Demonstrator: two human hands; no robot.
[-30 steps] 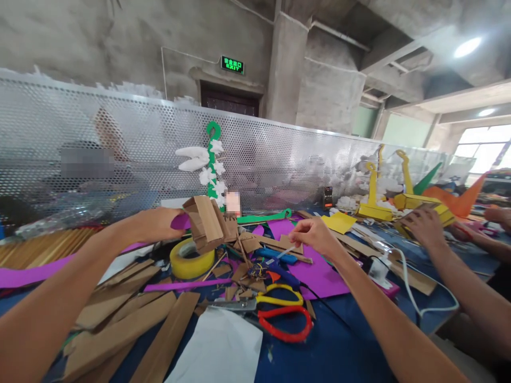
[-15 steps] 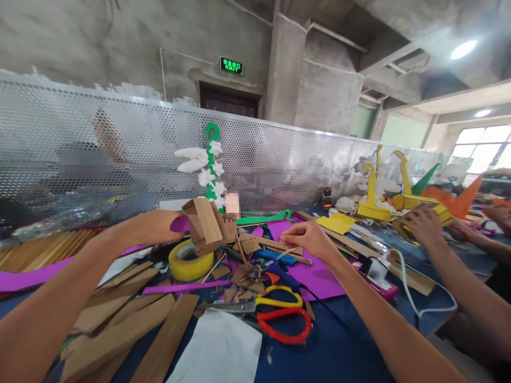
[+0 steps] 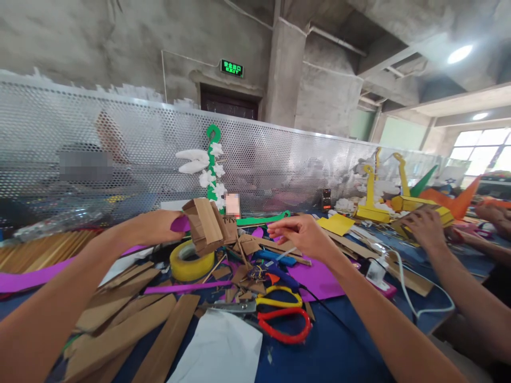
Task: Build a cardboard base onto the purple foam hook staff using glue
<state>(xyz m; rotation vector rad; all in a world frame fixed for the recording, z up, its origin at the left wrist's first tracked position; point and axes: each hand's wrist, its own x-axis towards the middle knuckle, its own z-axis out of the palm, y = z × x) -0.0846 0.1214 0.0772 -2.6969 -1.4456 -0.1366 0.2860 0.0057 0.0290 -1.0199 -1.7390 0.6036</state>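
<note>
My left hand is closed on a small folded cardboard box, held up over the clutter. A bit of purple paper shows between the hand and the box; the fingertips are hidden. Over the middle of the table, my right hand is open, its fingers stretched to the left and a little apart. Below it lies a blue glue gun with a pale glue stick at its back. Purple sheet spreads under that hand. Nearer me are scissors with one yellow and one red handle.
A yellow tape roll stands among cardboard strips and white paper. Behind are a green stem with white flowers and a perforated metal screen. At right, another person's hand touches a yellow box.
My right hand has shifted slightly left and up, and its fingers have spread from a closer pinch. The left hand and the cardboard box stay nearly still.
</note>
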